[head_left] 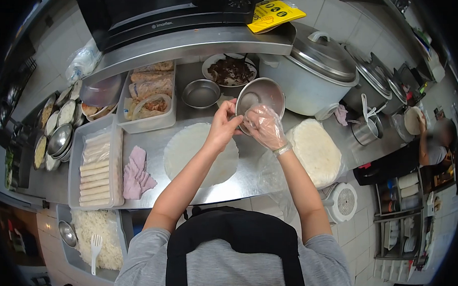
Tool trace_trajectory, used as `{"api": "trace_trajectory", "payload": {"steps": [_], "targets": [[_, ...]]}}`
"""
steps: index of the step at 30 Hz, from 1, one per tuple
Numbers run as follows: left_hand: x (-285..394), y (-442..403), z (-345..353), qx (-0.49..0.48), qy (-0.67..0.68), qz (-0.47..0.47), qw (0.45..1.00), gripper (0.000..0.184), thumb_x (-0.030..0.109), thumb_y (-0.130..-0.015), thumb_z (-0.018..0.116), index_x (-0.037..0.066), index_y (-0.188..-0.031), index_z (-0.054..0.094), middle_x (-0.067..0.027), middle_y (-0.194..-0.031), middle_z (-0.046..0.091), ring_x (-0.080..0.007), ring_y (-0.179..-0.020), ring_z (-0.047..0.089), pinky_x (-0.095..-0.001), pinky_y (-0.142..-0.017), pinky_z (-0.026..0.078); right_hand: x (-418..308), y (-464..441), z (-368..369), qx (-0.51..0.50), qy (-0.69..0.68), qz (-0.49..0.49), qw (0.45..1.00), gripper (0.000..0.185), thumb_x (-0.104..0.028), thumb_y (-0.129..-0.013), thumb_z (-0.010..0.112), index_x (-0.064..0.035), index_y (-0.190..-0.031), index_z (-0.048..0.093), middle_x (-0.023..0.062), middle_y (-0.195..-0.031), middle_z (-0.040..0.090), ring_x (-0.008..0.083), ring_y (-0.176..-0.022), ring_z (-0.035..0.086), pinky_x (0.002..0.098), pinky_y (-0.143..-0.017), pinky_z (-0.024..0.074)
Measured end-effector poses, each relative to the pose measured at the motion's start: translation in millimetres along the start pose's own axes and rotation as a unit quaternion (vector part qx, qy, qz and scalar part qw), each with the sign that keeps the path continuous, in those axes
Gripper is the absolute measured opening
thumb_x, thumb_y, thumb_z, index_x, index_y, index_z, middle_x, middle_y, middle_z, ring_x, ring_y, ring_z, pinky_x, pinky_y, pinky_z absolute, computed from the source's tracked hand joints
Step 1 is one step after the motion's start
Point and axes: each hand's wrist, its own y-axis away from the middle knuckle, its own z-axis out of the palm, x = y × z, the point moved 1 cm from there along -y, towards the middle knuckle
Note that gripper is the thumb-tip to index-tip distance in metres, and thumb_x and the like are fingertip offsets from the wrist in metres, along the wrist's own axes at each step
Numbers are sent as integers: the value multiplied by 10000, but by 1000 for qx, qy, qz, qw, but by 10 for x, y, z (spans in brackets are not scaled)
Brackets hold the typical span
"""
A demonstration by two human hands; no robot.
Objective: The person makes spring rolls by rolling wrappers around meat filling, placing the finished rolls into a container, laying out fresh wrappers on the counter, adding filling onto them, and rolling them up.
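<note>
My bare left hand (pixel 223 126) grips the left rim of a small steel bowl (pixel 266 89), which is held tilted above the counter. My right hand (pixel 266 125), in a clear plastic glove, is curled closed over the lower right of the bowl's mouth. What its fingers hold, if anything, is hidden. Beneath my left forearm a thin round pale wrapper (pixel 188 149) lies flat on the steel counter. Beside my right wrist sits a thick stack of pale wrappers (pixel 315 152), partly in clear plastic.
On the left are a box of rolls (pixel 95 180), a pink cloth (pixel 137 172) and a tub of bagged filling (pixel 148 96). Behind the bowl stand a shallow metal dish (pixel 201 93), a plate of dark food (pixel 229 71) and a large pot (pixel 309 70). A co-worker (pixel 417 151) stands far right.
</note>
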Motion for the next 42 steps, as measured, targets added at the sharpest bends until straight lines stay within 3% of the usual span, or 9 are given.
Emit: {"api": "trace_trajectory", "payload": {"steps": [8,12,14,15,22,28,34,38,42], "targets": [[-119,-135,221,-28,-34,85,995,198,3,-816,559,85,-912,407,-148,-1410,334,-191,-1129,494,-250,-565,564,-26,246,30,125,14,157,980,314,-145,-768,666,-79,-1073,631,125,-1000,626,306,-1021,585,409,-900,454],[-236,-241,360,-45,-32,58,997,182,-1,-828,549,77,-919,411,-139,-1350,375,-203,-1086,524,-303,-575,593,86,391,-264,-36,-355,378,854,367,-126,-847,623,-19,-1191,556,144,-1163,608,223,-1083,578,329,-875,489],[-136,-334,407,-42,55,-63,996,177,6,-849,542,81,-944,414,-128,-1232,450,-199,-1015,558,-333,-597,607,203,595,-368,202,-717,309,591,425,-134,-870,611,26,-1247,501,144,-1241,568,229,-1131,557,339,-927,484],[-105,-431,396,-30,30,-73,996,153,45,-869,544,86,-973,441,-38,-957,487,-146,-930,554,-370,-641,619,189,674,-501,237,-752,267,553,448,-135,-884,598,32,-1279,467,153,-1261,548,247,-1152,545,360,-955,476],[-124,-1152,347,30,168,-164,972,169,40,-892,529,36,-1041,450,-106,-1052,499,-220,-931,573,-435,-762,603,244,1235,-762,351,-781,283,431,451,-198,-957,499,16,-1344,407,172,-1321,501,313,-1211,500,439,-976,456],[-73,-958,158,14,112,-148,983,432,212,-882,655,45,-1200,415,-159,-1282,375,-310,-1273,326,-518,-847,539,131,1191,-304,256,-752,340,503,412,-171,-930,525,4,-1297,462,153,-1282,528,280,-1171,525,406,-958,464],[86,-21,-971,75,-78,-63,992,317,308,-940,560,83,-1162,539,-49,-1200,563,-176,-1150,513,-376,-910,448,-461,486,206,-65,-430,316,843,243,-133,-837,656,-48,-1061,618,56,-1019,618,142,-942,593,272,-816,484],[-438,936,-1782,148,-273,-83,947,173,206,-932,562,66,-1024,606,-21,-1033,636,-137,-985,574,-312,-845,451,-633,336,1050,-148,-473,332,803,258,-179,-804,699,-49,-1014,626,74,-964,632,170,-896,615,297,-800,486],[-797,1718,-1688,144,-444,1,884,109,90,-814,619,40,-910,631,-121,-953,630,-261,-959,576,-365,-845,446,-780,212,1664,-148,-353,212,899,263,-178,-768,700,-29,-969,619,141,-920,617,285,-880,617,365,-812,480]]}}
